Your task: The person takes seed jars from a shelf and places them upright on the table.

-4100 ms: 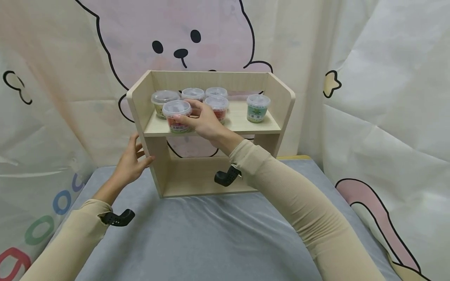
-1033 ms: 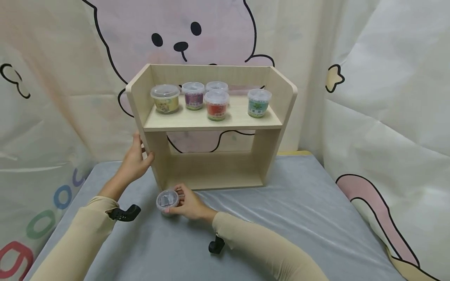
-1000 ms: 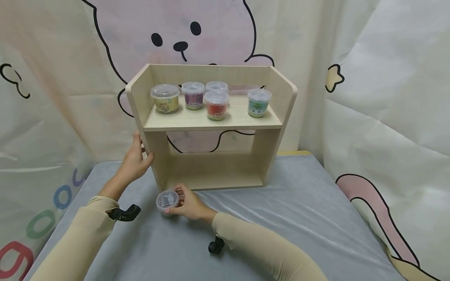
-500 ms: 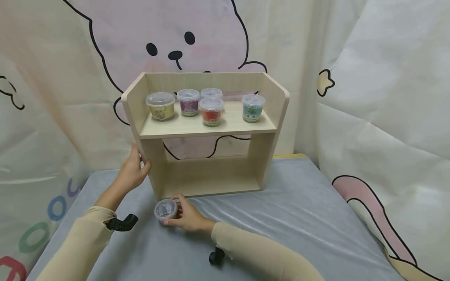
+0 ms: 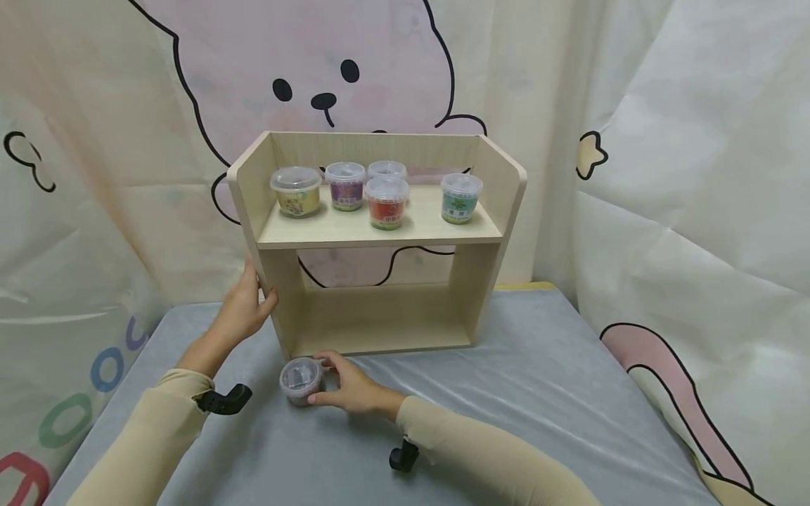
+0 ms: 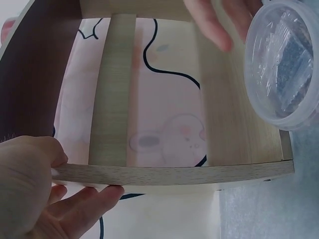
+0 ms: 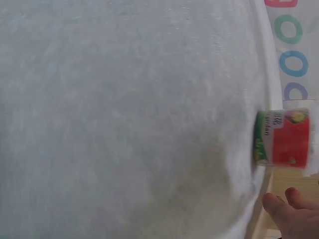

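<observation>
My left hand [image 5: 235,316] grips the left side panel of a two-tier wooden shelf [image 5: 382,243]; in the left wrist view its thumb lies on one face and its fingers on the other. A small plastic cup [image 5: 300,379] with a clear lid stands on the cloth before the shelf's front left corner. Its red and green label [image 7: 289,139] shows in the right wrist view. My right hand [image 5: 354,388] is beside that cup, fingers spread and apart from it, holding nothing.
On the upper tier stand several lidded cups: a wider yellow one [image 5: 297,192] at left, a purple one [image 5: 346,187], a red one [image 5: 387,204], and a green one [image 5: 460,199] at right. A grey-blue cloth [image 5: 443,414] covers the table. Printed curtains hang behind.
The right hand took the cup from the upper tier's front left down to the table, and its fingers have now loosened from it. The left hand has stayed on the side panel.
</observation>
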The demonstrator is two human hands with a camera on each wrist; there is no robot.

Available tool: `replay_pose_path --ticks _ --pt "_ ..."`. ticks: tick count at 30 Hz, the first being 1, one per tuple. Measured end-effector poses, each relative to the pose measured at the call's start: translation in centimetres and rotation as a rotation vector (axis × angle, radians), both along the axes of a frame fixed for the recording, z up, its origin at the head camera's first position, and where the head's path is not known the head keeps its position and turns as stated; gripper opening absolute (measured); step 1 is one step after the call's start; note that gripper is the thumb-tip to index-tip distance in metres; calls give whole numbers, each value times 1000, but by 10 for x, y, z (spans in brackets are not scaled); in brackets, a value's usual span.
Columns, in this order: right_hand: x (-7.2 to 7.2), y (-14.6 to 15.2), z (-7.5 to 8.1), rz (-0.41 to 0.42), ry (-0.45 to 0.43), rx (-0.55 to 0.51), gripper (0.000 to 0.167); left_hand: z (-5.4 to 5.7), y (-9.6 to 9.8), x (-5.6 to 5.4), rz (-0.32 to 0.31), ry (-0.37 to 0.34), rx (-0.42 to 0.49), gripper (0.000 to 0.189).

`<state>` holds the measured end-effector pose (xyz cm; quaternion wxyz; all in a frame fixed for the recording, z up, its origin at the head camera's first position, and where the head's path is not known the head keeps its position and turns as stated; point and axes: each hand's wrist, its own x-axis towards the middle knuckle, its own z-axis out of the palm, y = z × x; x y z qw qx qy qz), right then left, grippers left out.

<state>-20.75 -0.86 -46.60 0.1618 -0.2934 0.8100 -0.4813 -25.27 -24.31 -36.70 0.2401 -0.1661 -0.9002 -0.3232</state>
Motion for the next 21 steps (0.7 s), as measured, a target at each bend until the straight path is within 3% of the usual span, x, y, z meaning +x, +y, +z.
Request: replay_pose_path --ticks 11,21 --pt "5 24 30 38 -39 -36 68 0 -1 1 -15 -10 -10 81" --pt "0 45 64 66 32 -51 64 -1 -3 -2 -31 -12 -19 84"
